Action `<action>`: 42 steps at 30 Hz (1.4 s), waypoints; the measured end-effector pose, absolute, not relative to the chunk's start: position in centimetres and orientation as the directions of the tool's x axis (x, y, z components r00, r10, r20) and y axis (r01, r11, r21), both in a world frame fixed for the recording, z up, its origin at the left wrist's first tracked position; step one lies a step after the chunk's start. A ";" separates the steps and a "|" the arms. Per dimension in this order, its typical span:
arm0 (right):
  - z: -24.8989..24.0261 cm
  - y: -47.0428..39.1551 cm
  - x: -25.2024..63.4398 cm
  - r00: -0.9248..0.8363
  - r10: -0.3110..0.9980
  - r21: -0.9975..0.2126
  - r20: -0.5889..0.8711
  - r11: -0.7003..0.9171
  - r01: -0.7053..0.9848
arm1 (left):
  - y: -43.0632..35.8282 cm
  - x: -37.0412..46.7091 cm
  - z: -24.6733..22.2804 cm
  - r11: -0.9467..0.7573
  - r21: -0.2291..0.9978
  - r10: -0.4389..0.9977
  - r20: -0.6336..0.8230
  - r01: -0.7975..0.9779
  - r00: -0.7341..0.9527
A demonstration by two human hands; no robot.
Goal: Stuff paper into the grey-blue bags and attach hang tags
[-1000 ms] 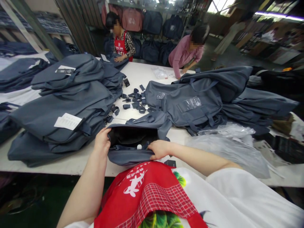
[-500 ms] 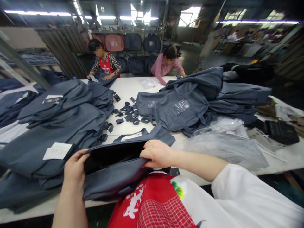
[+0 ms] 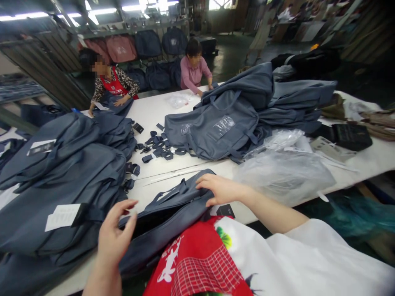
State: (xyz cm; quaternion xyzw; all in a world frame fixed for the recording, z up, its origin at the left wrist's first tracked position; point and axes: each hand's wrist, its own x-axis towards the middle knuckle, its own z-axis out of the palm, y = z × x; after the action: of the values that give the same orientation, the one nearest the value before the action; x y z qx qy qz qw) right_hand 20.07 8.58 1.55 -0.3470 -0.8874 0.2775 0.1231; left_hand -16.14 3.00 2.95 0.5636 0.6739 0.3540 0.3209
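A dark blue-grey bag [image 3: 163, 236] lies in front of me, its zipped mouth partly open and dark inside. Over its left end is my left hand [image 3: 115, 234], thumb and fingers apart with nothing between them. At the right end, the curved fingers of my right hand [image 3: 224, 190] rest over the bag's top edge, thumb on the near side, gripping the fabric loosely. A black tag [image 3: 226, 211] sits just below that hand. Left of my left hand, more blue-grey bags [image 3: 95, 172] are piled, with a white paper [image 3: 61, 218] on the nearest one.
Dark straps with buckles [image 3: 160, 146] lie mid-table. Beyond them is another stack of blue-grey bags [image 3: 222, 127]. Clear plastic bags [image 3: 284, 176] are heaped on the right. Across the white table [image 3: 154, 105], two people work, one in a red apron [image 3: 115, 86], one in a pink top [image 3: 188, 74].
My left hand has let go of the bag's left edge and opened. The bag's mouth has narrowed and its right end has tilted away. The whole view has shifted.
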 end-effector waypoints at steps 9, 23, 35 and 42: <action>-2.7 8.0 21.8 -0.551 0.814 -0.558 0.186 0.549 0.622 | 7.2 2.7 2.4 -0.556 0.262 0.642 -0.467 0.789 0.608; -2.9 5.7 23.6 -0.528 0.828 -0.616 0.188 0.518 0.593 | 8.3 3.5 -0.8 -0.581 0.346 0.569 -0.475 0.737 0.672; -3.6 6.7 18.6 -0.604 0.778 -0.556 0.175 0.584 0.591 | 11.2 -5.0 1.5 0.047 0.847 0.811 -0.342 0.530 0.475; 0.7 10.2 15.5 -0.628 0.704 -0.648 0.332 0.654 0.391 | 10.3 -8.9 3.7 0.328 0.934 0.848 -0.358 0.144 0.391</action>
State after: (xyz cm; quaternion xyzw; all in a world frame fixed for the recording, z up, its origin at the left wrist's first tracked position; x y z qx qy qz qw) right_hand 15.47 10.15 0.70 -0.3177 -0.8613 0.2685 0.2918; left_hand -8.85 10.29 3.73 0.5139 0.4825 0.2681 0.6566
